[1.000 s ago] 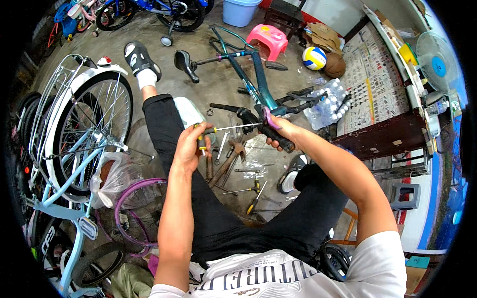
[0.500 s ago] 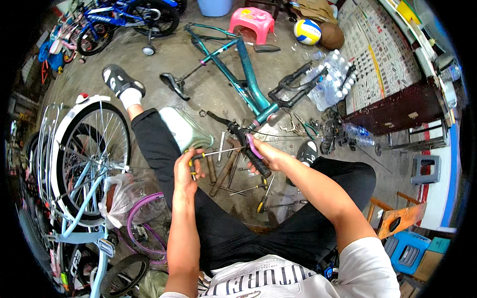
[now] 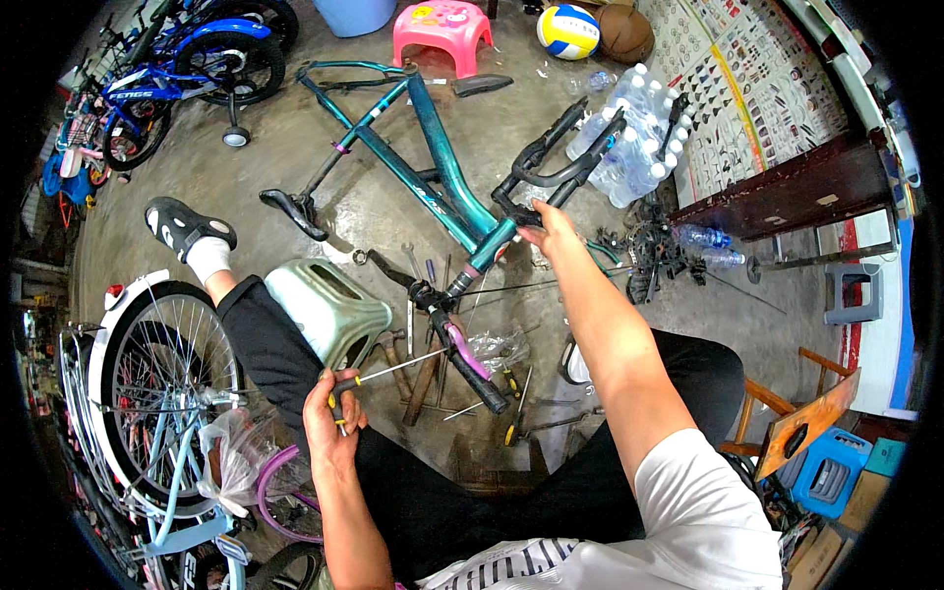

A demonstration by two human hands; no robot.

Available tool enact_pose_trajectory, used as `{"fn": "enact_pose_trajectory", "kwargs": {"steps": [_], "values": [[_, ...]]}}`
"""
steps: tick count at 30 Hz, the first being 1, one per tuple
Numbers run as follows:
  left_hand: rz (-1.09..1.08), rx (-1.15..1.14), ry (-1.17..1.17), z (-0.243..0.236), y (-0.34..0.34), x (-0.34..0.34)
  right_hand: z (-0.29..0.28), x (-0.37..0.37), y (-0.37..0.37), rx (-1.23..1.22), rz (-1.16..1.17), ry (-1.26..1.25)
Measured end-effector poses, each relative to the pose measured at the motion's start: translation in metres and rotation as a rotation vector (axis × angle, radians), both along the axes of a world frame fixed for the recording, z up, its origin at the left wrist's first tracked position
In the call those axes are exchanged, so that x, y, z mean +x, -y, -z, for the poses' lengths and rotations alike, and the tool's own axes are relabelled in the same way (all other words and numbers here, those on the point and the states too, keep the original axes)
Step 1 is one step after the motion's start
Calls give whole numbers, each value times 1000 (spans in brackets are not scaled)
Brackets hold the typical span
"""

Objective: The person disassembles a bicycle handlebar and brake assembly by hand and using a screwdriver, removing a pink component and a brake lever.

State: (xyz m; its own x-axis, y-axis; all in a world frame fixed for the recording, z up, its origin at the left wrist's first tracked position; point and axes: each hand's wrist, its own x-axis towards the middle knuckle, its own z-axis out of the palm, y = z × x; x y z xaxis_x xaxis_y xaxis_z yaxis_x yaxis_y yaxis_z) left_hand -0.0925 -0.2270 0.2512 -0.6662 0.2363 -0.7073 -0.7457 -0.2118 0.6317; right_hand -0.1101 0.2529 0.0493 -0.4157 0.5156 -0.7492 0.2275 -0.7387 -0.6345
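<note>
Cluttered concrete workshop floor (image 3: 295, 157), bicycles crowding its left edge.
Left hand (image 3: 329, 418) pinches a screwdriver (image 3: 379, 374); right hand (image 3: 551, 228), fingers spread, touches the teal bike frame (image 3: 442, 167).

Hidden and cut-off parts around my two hands

My left hand (image 3: 329, 421) covered most of the screwdriver (image 3: 379, 374) handle, so I could not see its shape. My right hand (image 3: 553, 228) hid whatever its fingertips touched at the teal bicycle frame (image 3: 442, 162) head tube. The small tools (image 3: 511, 393) on the floor were too tiny to identify. The picture's edge cut off the white-fendered bicycle (image 3: 147, 393) beside me.
</note>
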Motion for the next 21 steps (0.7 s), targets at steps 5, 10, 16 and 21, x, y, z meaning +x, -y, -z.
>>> {"fn": "enact_pose_trajectory", "kwargs": {"steps": [5,10,16,21], "values": [[-33,46,-6,-14,21,-16,-29,-30,20,116,84,76],[-9,137,-5,-25,6,-22,-51,-35,-18,230,42,85],[-23,29,-4,-26,-112,3,-70,-56,-110,284,34,22],[15,34,5,-13,-135,5,-24,-57,-139,244,23,3]]}}
